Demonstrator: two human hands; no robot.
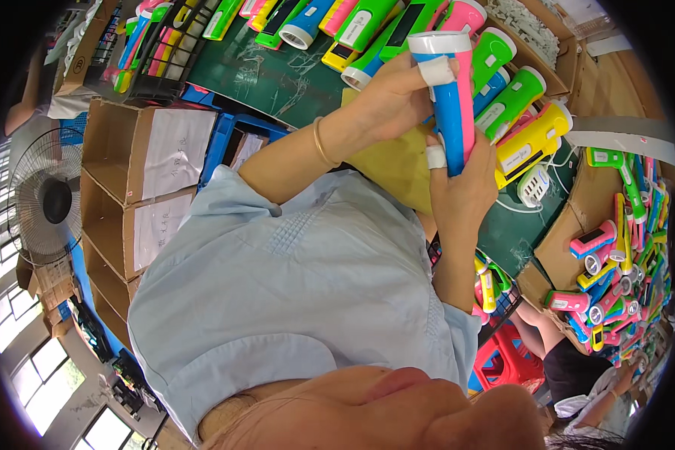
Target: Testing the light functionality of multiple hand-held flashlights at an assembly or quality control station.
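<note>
A blue and pink flashlight (448, 112) with a clear lens ring is held up between both my hands above the green table (277, 82). My left hand (397, 97) is closed around its head end, the thumb wrapped in white tape lying across the body. Lower down, my right hand (463, 184) grips the narrower handle end, its thumb also taped in white. Just beyond my hands lie several more flashlights, among them a yellow one (532, 142) and a green one (511, 103).
A white multi-port USB charger (533, 187) with cables sits right of my hands. A large cardboard box (551, 274) of colourful flashlights stands at right. At left are a black wire basket (157, 71), cardboard compartments (112, 150) and a fan (56, 196). Another person (577, 375) is at lower right.
</note>
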